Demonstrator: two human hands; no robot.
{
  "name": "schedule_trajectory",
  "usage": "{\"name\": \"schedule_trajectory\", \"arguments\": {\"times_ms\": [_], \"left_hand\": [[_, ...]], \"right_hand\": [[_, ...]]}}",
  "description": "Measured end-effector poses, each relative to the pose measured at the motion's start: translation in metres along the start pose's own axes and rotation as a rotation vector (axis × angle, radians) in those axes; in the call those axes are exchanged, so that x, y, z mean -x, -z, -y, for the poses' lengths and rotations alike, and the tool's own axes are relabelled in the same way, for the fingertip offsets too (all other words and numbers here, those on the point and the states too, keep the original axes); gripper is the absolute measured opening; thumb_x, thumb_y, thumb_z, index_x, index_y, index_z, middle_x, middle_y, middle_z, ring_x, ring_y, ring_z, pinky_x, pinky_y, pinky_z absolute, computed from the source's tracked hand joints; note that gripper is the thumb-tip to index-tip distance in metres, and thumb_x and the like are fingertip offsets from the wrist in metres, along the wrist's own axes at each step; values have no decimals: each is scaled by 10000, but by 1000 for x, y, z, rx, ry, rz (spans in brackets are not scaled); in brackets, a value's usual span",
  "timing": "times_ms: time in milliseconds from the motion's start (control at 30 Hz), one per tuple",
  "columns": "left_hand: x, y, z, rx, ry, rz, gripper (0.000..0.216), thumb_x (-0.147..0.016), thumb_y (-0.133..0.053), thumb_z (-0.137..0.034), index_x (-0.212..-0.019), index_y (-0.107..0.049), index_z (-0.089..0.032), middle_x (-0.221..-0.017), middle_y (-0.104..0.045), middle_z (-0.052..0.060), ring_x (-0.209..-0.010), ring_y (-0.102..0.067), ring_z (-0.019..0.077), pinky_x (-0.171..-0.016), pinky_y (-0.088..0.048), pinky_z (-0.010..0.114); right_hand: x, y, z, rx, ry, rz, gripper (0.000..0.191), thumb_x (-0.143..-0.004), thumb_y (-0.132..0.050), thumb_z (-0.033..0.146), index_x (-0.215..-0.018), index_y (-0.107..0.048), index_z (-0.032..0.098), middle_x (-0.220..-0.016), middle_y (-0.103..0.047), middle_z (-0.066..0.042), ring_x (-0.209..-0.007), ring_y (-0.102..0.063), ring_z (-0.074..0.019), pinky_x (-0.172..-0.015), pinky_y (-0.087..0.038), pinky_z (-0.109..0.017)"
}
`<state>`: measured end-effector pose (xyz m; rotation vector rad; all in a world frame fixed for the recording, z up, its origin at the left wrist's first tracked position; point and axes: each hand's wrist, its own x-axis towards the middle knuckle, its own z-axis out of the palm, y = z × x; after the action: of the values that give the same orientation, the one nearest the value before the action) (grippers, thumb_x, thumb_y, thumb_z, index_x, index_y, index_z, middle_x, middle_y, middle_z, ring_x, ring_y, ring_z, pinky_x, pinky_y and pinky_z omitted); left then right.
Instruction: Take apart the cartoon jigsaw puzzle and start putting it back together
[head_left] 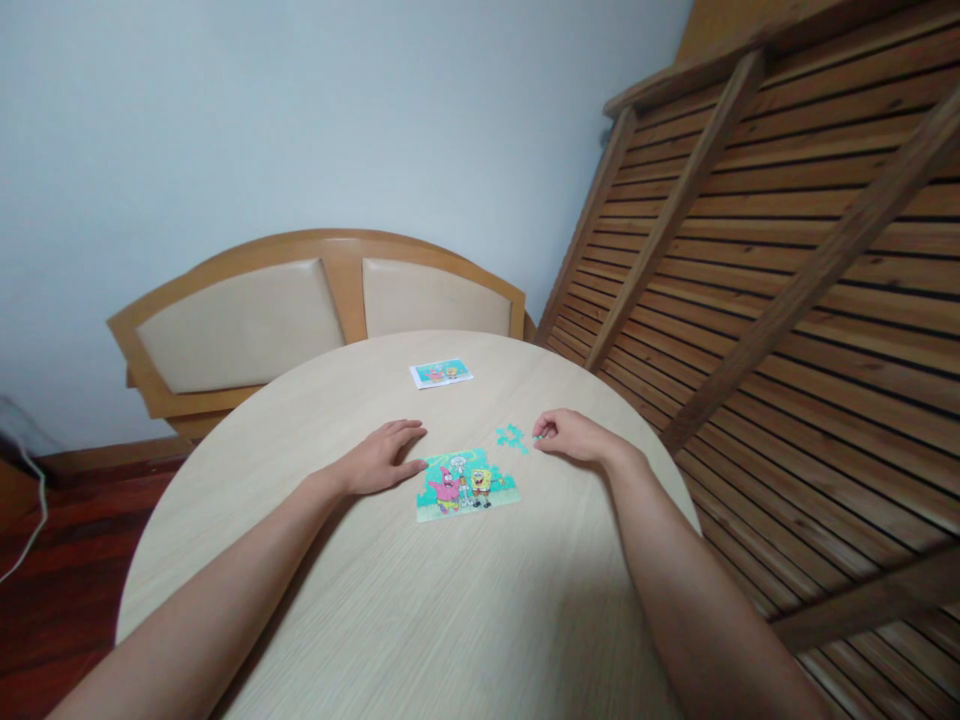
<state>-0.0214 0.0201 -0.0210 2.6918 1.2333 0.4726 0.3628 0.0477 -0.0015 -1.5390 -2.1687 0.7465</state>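
A partly assembled jigsaw puzzle (459, 497) with pink and yellow cartoon figures lies flat on the round table, its upper right part unfilled. My left hand (384, 457) rests at its upper left edge, fingers stretched out, the thumb at the puzzle's border. To the upper right of the puzzle, several loose turquoise puzzle pieces (511, 437) lie in a small cluster. Just right of them, my right hand (568, 434) pinches a small puzzle piece between thumb and fingertips; most of the piece is hidden by the fingers.
Behind the puzzle lies a small reference picture (442, 373) with the same cartoon figures. The pale wooden table (450, 620) has a rounded edge. Beyond it stands a padded headboard (247, 325); a slatted wooden frame (750, 290) leans on the right.
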Motion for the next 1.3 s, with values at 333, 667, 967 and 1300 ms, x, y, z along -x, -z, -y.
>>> {"name": "schedule_trajectory", "arguments": {"times_ms": [333, 667, 967, 1300], "left_hand": [[0, 1, -3, -7, 8, 1, 580, -940, -495, -578, -1337, -523, -157, -1449, -514, 166, -1334, -494, 301, -1132, -395, 459], [0, -1, 0, -5, -2, -10, 561, -941, -499, -571, -1341, -519, -178, -1452, -517, 150, -1332, -496, 301, -1128, -396, 466], [-1, 1, -2, -7, 3, 0, 559, -944, -494, -561, -1340, -522, -168, -1449, -516, 156, -1334, -494, 296, -1136, -387, 461], [0, 1, -1, -6, 1, -1, 571, -943, -494, -567, -1339, -523, -156, -1453, -514, 165, -1333, -496, 301, -1138, -385, 465]], "right_hand": [[0, -3, 7, 16, 72, -30, 150, -816, -624, 228, -873, -728, 139, -813, -726, -60, -712, -622, -160, -686, -474, -273], [-4, -16, 21, 93, 216, -50, 195, -779, -701, 250, -941, -779, 176, -921, -732, -66, -819, -640, -187, -756, -481, -290], [-3, -12, 17, 62, 195, -4, 162, -790, -688, 227, -905, -784, 166, -908, -751, -66, -810, -660, -192, -764, -490, -295], [-4, -4, -2, 47, 152, -75, 200, -843, -646, 234, -980, -768, 155, -986, -755, -87, -891, -670, -212, -836, -508, -323]]}}
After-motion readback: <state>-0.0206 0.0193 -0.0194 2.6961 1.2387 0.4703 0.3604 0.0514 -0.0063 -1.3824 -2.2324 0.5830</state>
